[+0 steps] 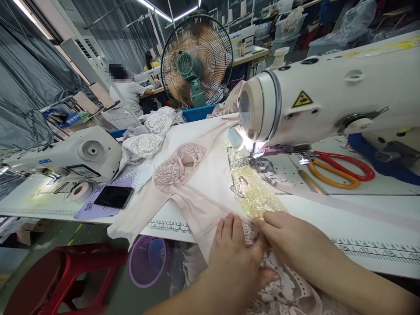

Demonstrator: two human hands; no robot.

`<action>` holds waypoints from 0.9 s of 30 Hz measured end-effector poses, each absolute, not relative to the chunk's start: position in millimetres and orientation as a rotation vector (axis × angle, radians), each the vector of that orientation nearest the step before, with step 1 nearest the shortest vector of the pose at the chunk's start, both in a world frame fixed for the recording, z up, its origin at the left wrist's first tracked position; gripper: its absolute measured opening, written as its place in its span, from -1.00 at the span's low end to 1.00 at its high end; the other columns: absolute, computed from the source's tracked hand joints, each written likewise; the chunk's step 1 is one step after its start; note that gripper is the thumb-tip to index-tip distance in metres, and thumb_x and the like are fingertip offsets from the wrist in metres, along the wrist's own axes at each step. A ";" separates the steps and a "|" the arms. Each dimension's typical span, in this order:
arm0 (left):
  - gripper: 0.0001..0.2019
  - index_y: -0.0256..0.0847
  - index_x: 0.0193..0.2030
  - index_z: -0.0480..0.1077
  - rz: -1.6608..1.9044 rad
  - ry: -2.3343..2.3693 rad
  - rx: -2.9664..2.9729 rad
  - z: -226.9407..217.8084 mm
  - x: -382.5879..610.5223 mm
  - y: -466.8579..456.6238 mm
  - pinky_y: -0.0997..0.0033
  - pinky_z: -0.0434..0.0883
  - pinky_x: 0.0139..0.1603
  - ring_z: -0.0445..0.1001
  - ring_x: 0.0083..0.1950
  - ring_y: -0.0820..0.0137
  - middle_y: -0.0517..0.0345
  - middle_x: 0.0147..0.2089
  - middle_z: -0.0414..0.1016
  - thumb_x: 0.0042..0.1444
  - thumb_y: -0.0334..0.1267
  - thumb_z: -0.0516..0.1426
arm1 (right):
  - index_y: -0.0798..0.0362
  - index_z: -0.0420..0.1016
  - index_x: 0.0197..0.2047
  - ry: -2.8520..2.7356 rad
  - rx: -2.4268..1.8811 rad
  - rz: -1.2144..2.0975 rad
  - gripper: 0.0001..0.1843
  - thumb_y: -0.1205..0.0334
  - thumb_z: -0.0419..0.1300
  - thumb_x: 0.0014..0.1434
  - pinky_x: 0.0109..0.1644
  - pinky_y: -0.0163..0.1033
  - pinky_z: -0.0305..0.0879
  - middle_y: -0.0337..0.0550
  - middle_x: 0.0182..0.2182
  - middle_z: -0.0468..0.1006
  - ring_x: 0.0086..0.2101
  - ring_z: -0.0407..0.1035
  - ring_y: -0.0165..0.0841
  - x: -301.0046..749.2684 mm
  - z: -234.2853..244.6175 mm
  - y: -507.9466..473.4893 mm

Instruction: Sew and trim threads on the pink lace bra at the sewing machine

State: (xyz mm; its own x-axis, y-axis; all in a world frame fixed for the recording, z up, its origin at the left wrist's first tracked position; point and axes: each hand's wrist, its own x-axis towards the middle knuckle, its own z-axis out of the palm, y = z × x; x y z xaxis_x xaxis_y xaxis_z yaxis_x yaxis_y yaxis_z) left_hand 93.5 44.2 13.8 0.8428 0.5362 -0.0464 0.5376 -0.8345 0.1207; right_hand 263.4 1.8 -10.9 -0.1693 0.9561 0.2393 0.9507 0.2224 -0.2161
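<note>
A pale pink lace bra [282, 280] hangs over the table's front edge, partly hidden beneath my hands. My left hand [234, 253] presses several fingers on its smooth pink fabric, while the index finger and thumb close around the lace edge. Beside it, my right hand [278, 232] pinches the same lace with its fingertips, knuckles up. More of the pink piecework, with a lace cup [179, 168], spreads across the tabletop to the left. Beyond my hands stands a sewing machine [315, 92], its lamp lit over the needle area; the bra in my hands is apart from the needle.
Red and orange-handled scissors [341, 170] lie under the machine arm. On the left are a second sewing machine [82, 153], a phone [113, 197] and white lace cups [144, 144]. A fan [197, 61] stands behind; a purple basket [149, 261] and red stool [65, 275] sit below.
</note>
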 end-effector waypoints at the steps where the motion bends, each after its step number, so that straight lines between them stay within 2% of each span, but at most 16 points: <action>1: -0.28 -0.02 0.33 0.23 -0.031 0.854 2.880 14.3 93.7 44.7 -0.20 0.29 0.22 0.18 0.35 -0.15 -0.48 0.30 0.21 0.08 0.25 0.14 | 0.03 0.43 -0.33 -2.192 -1.769 0.027 -0.80 0.52 0.12 0.06 -0.45 -0.27 0.01 -0.23 -0.49 0.35 -0.49 0.25 -0.33 266.3 -11.4 -1.6; 6: -0.29 0.00 0.31 0.26 -0.091 0.852 2.843 16.2 94.8 46.6 -0.24 0.25 0.23 0.12 0.36 -0.19 -0.49 0.32 0.18 0.10 0.31 0.05 | 0.07 0.45 -0.35 -2.251 -1.743 -0.012 -0.66 0.65 0.09 -0.13 -0.50 -0.25 0.01 -0.21 -0.51 0.35 -0.55 0.27 -0.33 283.8 -11.0 -20.6; 9: -0.30 -0.01 0.31 0.25 -0.119 0.851 2.838 16.7 95.4 46.6 -0.26 0.24 0.24 0.10 0.38 -0.19 -0.46 0.33 0.17 0.09 0.27 0.10 | 0.10 0.47 -0.31 -2.260 -1.710 -0.036 -0.60 0.67 0.05 -0.18 -0.51 -0.26 0.07 -0.18 -0.50 0.37 -0.54 0.32 -0.30 289.0 -6.2 -24.1; 12: -0.27 0.00 0.33 0.23 -0.120 0.866 2.827 16.9 95.8 46.3 -0.26 0.22 0.25 0.08 0.39 -0.17 -0.43 0.34 0.16 0.06 0.25 0.15 | 0.09 0.47 -0.23 -2.240 -1.679 -0.044 -0.62 0.62 0.05 -0.06 -0.51 -0.28 0.07 -0.19 -0.50 0.37 -0.52 0.31 -0.31 284.9 -1.7 -18.1; 16: -0.24 0.02 0.35 0.19 -0.124 0.881 2.809 18.1 96.3 46.4 -0.25 0.22 0.25 0.08 0.39 -0.15 -0.42 0.35 0.15 0.04 0.22 0.20 | 0.03 0.45 -0.29 -2.175 -1.783 0.049 -0.77 0.51 0.07 0.09 -0.50 -0.30 0.02 -0.23 -0.51 0.36 -0.50 0.26 -0.35 272.1 -2.8 -5.0; 20: -0.24 0.01 0.34 0.20 -0.115 0.880 2.808 17.8 96.0 46.1 -0.25 0.23 0.25 0.10 0.39 -0.15 -0.43 0.34 0.17 0.04 0.22 0.19 | 0.02 0.44 -0.31 -2.183 -1.804 0.098 -0.81 0.49 0.10 0.11 -0.47 -0.30 0.06 -0.22 -0.48 0.39 -0.47 0.30 -0.35 269.0 -5.8 -3.9; 22: -0.24 0.02 0.33 0.22 -0.091 0.877 2.825 15.6 95.2 45.6 -0.26 0.25 0.23 0.12 0.38 -0.17 -0.41 0.34 0.18 0.01 0.22 0.21 | 0.02 0.45 -0.34 -2.198 -1.817 0.115 -0.76 0.55 0.11 0.03 -0.47 -0.30 0.07 -0.23 -0.48 0.39 -0.48 0.31 -0.35 274.4 -4.9 -10.0; 24: -0.25 0.03 0.31 0.25 -0.053 0.876 2.848 12.4 94.2 44.9 -0.27 0.27 0.22 0.14 0.37 -0.18 -0.36 0.33 0.19 0.00 0.22 0.22 | 0.03 0.45 -0.36 -2.217 -1.847 0.141 -0.67 0.63 0.14 -0.13 -0.48 -0.28 0.08 -0.23 -0.48 0.40 -0.49 0.33 -0.33 283.0 -2.5 -18.8; 27: -0.27 0.03 0.29 0.27 -0.008 0.869 2.874 7.7 92.9 43.9 -0.27 0.27 0.22 0.16 0.36 -0.19 -0.34 0.33 0.20 0.00 0.23 0.21 | 0.03 0.47 -0.38 -2.227 -1.914 0.185 -0.61 0.63 0.23 -0.31 -0.50 -0.24 0.11 -0.22 -0.48 0.40 -0.51 0.36 -0.26 295.8 0.9 -32.0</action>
